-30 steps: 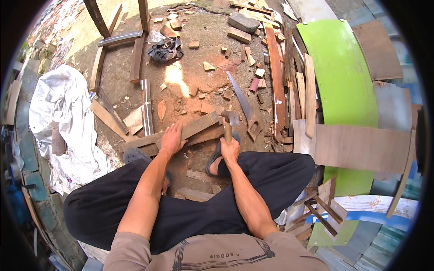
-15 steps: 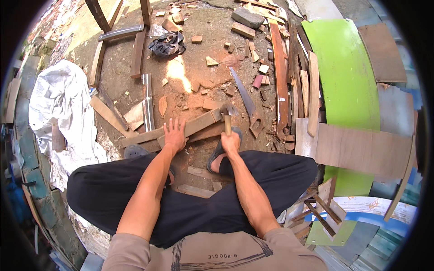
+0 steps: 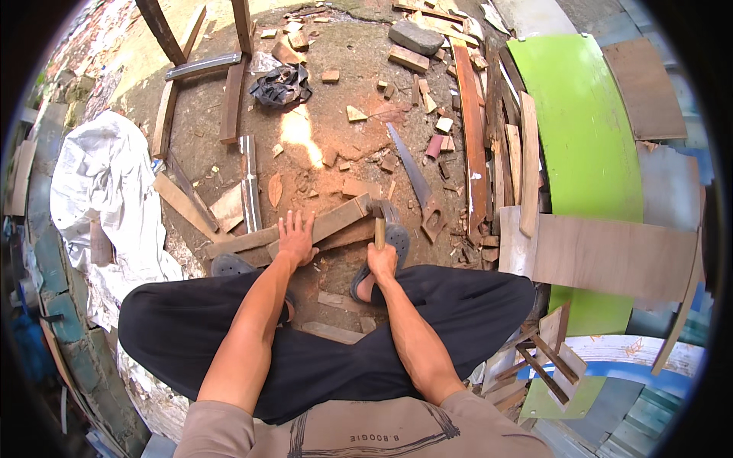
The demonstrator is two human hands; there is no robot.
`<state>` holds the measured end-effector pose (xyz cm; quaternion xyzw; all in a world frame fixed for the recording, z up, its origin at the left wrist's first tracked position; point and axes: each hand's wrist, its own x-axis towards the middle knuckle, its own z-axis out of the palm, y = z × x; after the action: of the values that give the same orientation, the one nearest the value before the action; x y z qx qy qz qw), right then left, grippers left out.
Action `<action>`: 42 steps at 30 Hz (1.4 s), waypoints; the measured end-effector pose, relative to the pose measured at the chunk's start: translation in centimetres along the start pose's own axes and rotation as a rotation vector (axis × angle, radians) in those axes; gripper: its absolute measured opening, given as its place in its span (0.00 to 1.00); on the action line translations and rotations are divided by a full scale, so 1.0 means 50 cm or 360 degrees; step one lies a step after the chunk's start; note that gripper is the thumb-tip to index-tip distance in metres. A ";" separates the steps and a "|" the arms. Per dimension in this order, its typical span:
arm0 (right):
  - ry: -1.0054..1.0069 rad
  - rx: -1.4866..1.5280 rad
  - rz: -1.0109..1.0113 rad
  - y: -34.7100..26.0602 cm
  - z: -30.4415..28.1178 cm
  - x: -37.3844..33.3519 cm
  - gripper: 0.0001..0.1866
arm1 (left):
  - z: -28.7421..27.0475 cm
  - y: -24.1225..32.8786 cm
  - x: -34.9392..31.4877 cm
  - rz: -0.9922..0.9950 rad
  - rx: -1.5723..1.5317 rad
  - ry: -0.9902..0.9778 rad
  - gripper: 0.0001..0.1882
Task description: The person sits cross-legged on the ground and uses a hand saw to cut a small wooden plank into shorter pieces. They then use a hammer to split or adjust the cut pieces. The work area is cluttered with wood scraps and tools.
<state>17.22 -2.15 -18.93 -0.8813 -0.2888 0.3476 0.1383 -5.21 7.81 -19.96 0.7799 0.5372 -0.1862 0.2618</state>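
Brown squared timber is lying under my wide-spread left hand. My right hand is gripping a claw hammer; a handsaw is lying at its one o'clock.

A person leans into the work with both arms stretched forward between widely parted knees. The left arm, nearly straight, slants inward to the left wrist, and the left hand presses palm down with its back to the camera, its fingers fanned and pointing away from the body. The right arm angles leftward as it reaches out, leading to the right wrist and a right hand clenched in a grip, thumb side uppermost; its fingertips are tucked from sight, so how tightly they curl is hard to tell. The two hands are apart, at nearly the same reach
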 end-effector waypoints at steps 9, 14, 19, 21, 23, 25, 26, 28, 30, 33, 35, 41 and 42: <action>-0.0318 0.0669 0.0244 -0.053 -0.134 -0.016 0.14 | 0.027 0.014 -0.043 0.0031 -0.0186 0.0182 0.52; -0.0470 0.1092 0.0191 -0.156 -0.282 -0.144 0.14 | 0.072 -0.032 -0.047 0.0190 -0.0587 0.0674 0.40; -0.0481 0.1171 0.0138 -0.087 -0.321 -0.221 0.12 | 0.006 -0.061 -0.058 0.0422 -0.0423 0.0733 0.28; -0.0459 0.1111 0.0162 -0.066 -0.308 -0.218 0.12 | -0.007 -0.083 -0.058 0.0474 -0.0417 0.0694 0.22; -0.0471 0.1137 0.0245 -0.062 -0.290 -0.211 0.12 | -0.016 -0.085 -0.058 0.0367 -0.0442 0.0638 0.21; -0.0479 0.1130 0.0273 -0.059 -0.273 -0.205 0.12 | -0.016 -0.088 -0.053 0.0287 -0.0368 0.0598 0.20; -0.0482 0.1110 0.0260 -0.060 -0.265 -0.203 0.12 | -0.004 -0.092 -0.052 0.0263 -0.0401 0.0617 0.21; -0.0478 0.1066 0.0217 -0.062 -0.259 -0.202 0.13 | 0.008 -0.087 -0.056 0.0224 -0.0477 0.0651 0.23; -0.0468 0.1016 0.0157 -0.062 -0.257 -0.201 0.14 | 0.009 -0.072 -0.059 0.0186 -0.0329 0.0697 0.24; -0.0362 0.0777 -0.0029 -0.042 -0.239 -0.186 0.19 | 0.003 -0.063 -0.058 0.0202 -0.0234 0.0724 0.25; -0.0298 0.0673 -0.0056 -0.052 -0.231 -0.187 0.21 | 0.002 -0.075 -0.057 0.0254 -0.0219 0.0725 0.25; 0.0014 0.0540 -0.0504 -0.056 -0.207 -0.170 0.24 | 0.012 -0.108 -0.064 0.0393 -0.0105 0.0743 0.26; 0.0012 0.0571 -0.0545 -0.070 -0.211 -0.174 0.24 | 0.012 -0.117 -0.063 0.0406 -0.0092 0.0736 0.26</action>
<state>17.95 -5.09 -5.15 -0.7821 -0.3672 0.3616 0.3505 -11.81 6.79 -19.88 0.8553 0.4853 0.0469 0.1756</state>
